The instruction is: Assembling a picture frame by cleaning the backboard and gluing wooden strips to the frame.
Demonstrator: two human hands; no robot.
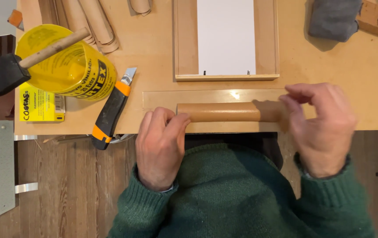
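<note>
Spanning wood floor — tan workbench [330, 66]

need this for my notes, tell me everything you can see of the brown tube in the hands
The brown tube looks like rolled kraft paper or card, matte tan and smooth. It lies flat, running left to right, on a thin board strip at the near edge of the table. The left hand grips its left end; the right hand covers its right end with fingers on top.

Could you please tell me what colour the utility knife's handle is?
The utility knife has a black handle with orange trim, seen in the head view.
</note>
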